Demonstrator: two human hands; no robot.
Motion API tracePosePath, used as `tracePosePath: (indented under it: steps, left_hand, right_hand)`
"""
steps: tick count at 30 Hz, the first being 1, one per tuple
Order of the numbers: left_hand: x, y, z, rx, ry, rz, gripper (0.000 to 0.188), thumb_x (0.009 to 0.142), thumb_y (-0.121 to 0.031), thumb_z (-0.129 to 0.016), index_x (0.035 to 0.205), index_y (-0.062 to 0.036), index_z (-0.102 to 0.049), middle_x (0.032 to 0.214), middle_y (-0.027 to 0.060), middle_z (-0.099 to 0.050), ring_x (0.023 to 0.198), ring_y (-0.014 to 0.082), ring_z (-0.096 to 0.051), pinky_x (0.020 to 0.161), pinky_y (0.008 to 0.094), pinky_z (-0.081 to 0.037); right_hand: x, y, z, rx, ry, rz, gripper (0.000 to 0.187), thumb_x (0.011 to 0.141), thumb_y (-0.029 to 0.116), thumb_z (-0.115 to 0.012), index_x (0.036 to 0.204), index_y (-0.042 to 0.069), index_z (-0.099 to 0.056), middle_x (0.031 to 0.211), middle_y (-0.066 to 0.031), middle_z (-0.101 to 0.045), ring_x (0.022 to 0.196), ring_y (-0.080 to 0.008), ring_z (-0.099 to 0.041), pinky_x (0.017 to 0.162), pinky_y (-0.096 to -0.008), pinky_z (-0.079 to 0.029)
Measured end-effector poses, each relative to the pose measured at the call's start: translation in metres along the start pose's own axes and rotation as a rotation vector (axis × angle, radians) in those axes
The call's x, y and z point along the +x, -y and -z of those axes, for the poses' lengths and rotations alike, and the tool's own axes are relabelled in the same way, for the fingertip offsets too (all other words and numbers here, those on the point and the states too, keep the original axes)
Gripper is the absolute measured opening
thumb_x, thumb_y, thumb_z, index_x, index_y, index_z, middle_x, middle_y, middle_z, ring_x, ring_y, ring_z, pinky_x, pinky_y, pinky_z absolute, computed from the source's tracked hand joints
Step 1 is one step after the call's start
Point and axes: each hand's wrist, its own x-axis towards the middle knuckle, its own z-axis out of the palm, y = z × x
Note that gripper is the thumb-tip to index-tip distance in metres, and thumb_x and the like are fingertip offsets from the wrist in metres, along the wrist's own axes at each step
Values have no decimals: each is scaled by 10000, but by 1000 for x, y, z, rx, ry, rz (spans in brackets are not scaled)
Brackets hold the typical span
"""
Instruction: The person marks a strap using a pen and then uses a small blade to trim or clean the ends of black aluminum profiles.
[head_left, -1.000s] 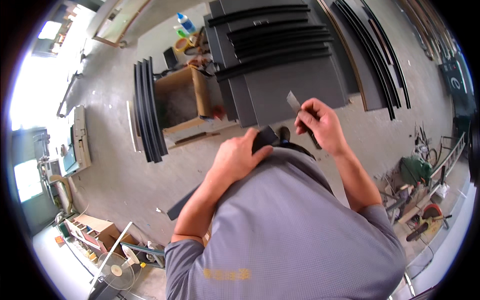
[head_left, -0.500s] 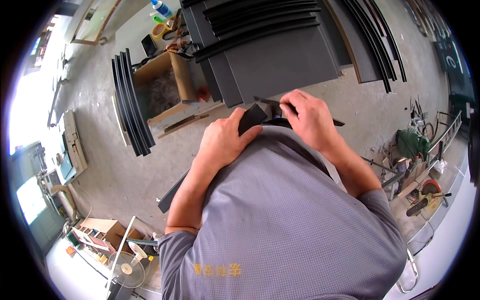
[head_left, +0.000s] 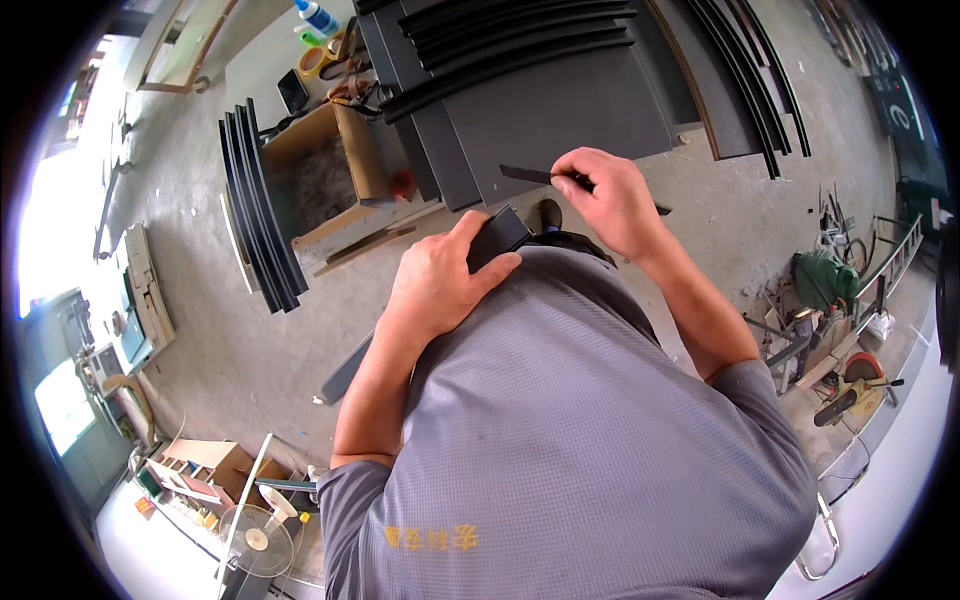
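My left hand (head_left: 433, 278) is wrapped round a long black bar (head_left: 500, 234) in front of my body. One end of this bar shows past my fingers and thumb; a dark length (head_left: 348, 368) comes out beyond my left forearm, seemingly the same piece. In my right hand (head_left: 612, 202), fingers pinched together, is a thin, dark, flat blade-like tool (head_left: 524, 174) pointing left. Its exact kind is not clear. A dark tip (head_left: 662, 210) shows on the far side of my right wrist. The tool is apart from the bar, a little beyond its end.
Ahead lies a stack of dark grey panels (head_left: 560, 130) with black curved strips (head_left: 520, 62) on top. An opened cardboard box (head_left: 357, 150) sits left of it, beside more black strips (head_left: 262, 205). Tape (head_left: 313, 62) and a bottle (head_left: 318, 18) lie farther off. A fan (head_left: 257, 538) stands lower left.
My right hand has moved up and away from my body with the blade-like tool, off the bar's end. My left hand has shifted slightly left with the bar.
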Motion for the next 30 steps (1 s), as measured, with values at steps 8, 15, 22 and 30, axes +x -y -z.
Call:
tracePosePath:
  steps: [8,15,22,30]
  left_hand:
    - [-5,4,0,-50,-66,-30,592,937,-510,-709,1278,-30,-638,907,254,-738,913,457,-722,824,493,-557]
    - [-5,8,-3,-132,-75,-79,588,931,-501,-711,1270,-26,-644,883,253,-734,889,458,-723,815,493,-560]
    - [-5,9,-7,-145,-59,-107,573,929,-483,-716,1275,-32,-638,890,256,-731,895,467,-717,815,498,-558]
    - [-5,10,-11,-221,-178,-126,525,1011,-472,-656,1265,-13,-637,944,246,-721,903,471,-698,846,491,-541]
  right_hand:
    - [-26,24,-6,507,178,3,69,1010,-19,-707,1052,-6,-654,860,-15,-620,723,-60,-569,653,-240,-474]
    - [-25,15,-7,368,73,42,93,949,-24,-740,1024,0,-690,919,-79,-676,816,-152,-656,729,-304,-526]
    - [-16,5,-15,318,42,8,95,948,-16,-749,1024,7,-697,926,-81,-687,813,-172,-661,746,-298,-526]
    - [-8,5,-8,195,-10,-16,118,931,-46,-741,1021,9,-687,905,-104,-689,827,-192,-685,734,-304,-535]
